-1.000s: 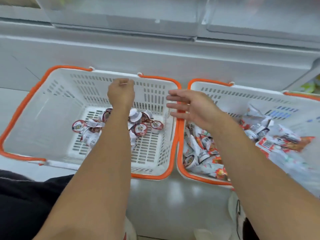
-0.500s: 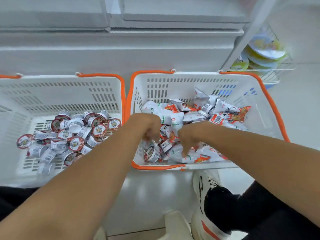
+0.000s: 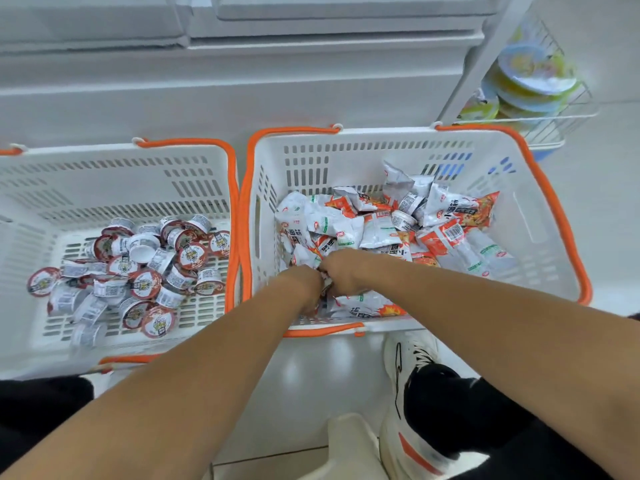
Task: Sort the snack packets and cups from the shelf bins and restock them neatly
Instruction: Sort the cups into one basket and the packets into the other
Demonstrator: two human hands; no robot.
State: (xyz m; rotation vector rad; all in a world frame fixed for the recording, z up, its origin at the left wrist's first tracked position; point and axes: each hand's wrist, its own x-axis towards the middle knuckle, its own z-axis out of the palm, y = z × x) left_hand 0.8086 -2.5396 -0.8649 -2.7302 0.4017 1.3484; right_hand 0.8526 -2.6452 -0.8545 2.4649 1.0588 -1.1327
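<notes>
Two white baskets with orange rims stand side by side on the floor. The left basket (image 3: 114, 174) holds several small cups (image 3: 138, 265) with red and white lids. The right basket (image 3: 377, 150) holds a heap of white and orange snack packets (image 3: 381, 223) with a few cups among them. Both hands reach into the near left corner of the right basket. My left hand (image 3: 304, 285) and my right hand (image 3: 341, 271) sit close together, fingers curled down into the packets. What each hand grips is hidden under the knuckles.
A white chest cabinet (image 3: 242, 74) runs behind the baskets. A wire rack (image 3: 540, 91) at the upper right holds stacked yellow and blue lidded bowls. My white shoe (image 3: 412, 362) and black trouser leg are on the floor below the right basket.
A second ago my hands were over the left basket and the divide; both have since dropped into the near corner of the right basket. The view has swung to the right.
</notes>
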